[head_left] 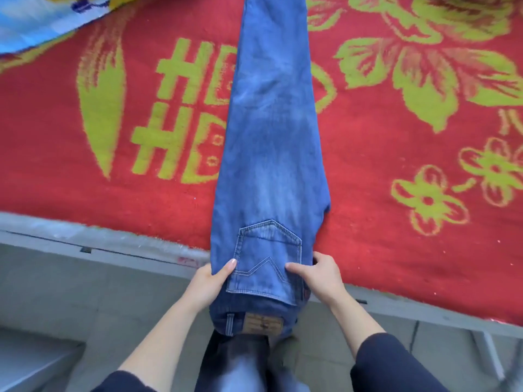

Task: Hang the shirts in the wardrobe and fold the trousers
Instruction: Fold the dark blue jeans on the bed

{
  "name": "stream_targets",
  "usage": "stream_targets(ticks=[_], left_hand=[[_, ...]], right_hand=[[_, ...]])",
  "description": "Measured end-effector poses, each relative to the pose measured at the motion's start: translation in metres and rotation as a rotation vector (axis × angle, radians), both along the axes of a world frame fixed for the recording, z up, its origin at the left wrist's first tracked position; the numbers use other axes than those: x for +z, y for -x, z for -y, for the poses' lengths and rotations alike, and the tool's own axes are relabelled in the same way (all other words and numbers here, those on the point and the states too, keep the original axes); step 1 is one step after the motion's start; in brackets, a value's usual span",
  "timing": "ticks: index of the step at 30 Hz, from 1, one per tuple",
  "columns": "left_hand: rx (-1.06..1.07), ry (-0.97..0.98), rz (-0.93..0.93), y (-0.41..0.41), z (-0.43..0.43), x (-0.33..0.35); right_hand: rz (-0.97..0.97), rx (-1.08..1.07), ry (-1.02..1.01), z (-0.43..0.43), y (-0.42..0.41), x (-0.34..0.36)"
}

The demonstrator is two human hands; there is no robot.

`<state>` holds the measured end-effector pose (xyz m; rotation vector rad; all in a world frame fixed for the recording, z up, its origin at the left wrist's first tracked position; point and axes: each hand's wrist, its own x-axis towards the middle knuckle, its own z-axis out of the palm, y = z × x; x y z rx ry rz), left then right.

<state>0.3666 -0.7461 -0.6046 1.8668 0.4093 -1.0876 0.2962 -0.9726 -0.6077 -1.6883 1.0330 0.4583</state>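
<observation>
1. One pair of blue jeans [268, 151] lies on a red blanket [382, 222]. It is folded lengthwise, one leg on the other, and runs straight away from the person to the top edge of the view.
2. The waist end reaches past the blanket's near edge, over the grey frame [113, 244], and sits between the two hands.
3. Two hands are in view, both on the jeans. The left hand [210, 281] grips the left side of the waist, thumb on top of the denim and fingers hidden beneath.
4. The right hand [319, 274] grips the right side, thumb laid across the fabric and fingers curled round the edge.
5. One back pocket [268, 256] shows, stitched in pale thread with a zigzag line.
6. One tan patch [263, 323] sits on the waistband; its print is too blurred to read.
7. Woven into the blanket in yellow-green are the letters [181, 108] "HD", twice, one row above the other; the jeans cover whatever follows.
8. The blanket also carries one long leaf [102, 108] on the left and two small outlined flowers [427, 199] on the right.
9. One blue, white and yellow cloth [42, 15] lies at the top left corner.
</observation>
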Motion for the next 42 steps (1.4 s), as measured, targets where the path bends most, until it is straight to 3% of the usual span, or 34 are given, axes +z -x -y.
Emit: stream_targets(ticks=[6, 12, 15, 17, 22, 25, 29, 32, 36, 42], left_hand=[[0.034, 0.059, -0.076, 0.065, 0.007, 0.037], [-0.088, 0.111, -0.396, 0.150, -0.004, 0.085], [-0.060, 0.136, -0.420, 0.153, -0.001, 0.105], [-0.003, 0.140, -0.376, 0.141, 0.006, 0.116], [0.236, 0.238, -0.121, 0.084, 0.031, 0.140], [0.322, 0.354, -0.123, 0.037, 0.042, 0.151], [0.431, 0.419, -0.102, -0.034, 0.059, 0.154], [0.499, 0.449, -0.055, -0.096, 0.074, 0.143], [0.520, 0.436, -0.010, -0.188, 0.098, 0.126], [0.456, 0.400, 0.010, -0.293, 0.133, 0.108]], right_hand=[[-0.018, -0.111, -0.233, 0.014, 0.065, 0.038], [-0.406, -0.002, -0.427, 0.018, 0.168, 0.082], [-0.367, 0.024, -0.471, 0.028, 0.169, 0.102], [-0.245, -0.078, -0.511, 0.036, 0.158, 0.110], [-0.041, -0.203, -0.620, 0.058, 0.103, 0.133], [-0.043, -0.279, -0.710, 0.068, 0.054, 0.145], [0.050, -0.471, -0.677, 0.079, -0.019, 0.147], [0.100, -0.489, -0.648, 0.092, -0.081, 0.143], [0.174, -0.480, -0.734, 0.108, -0.162, 0.137], [0.205, -0.465, -0.628, 0.123, -0.252, 0.122]])
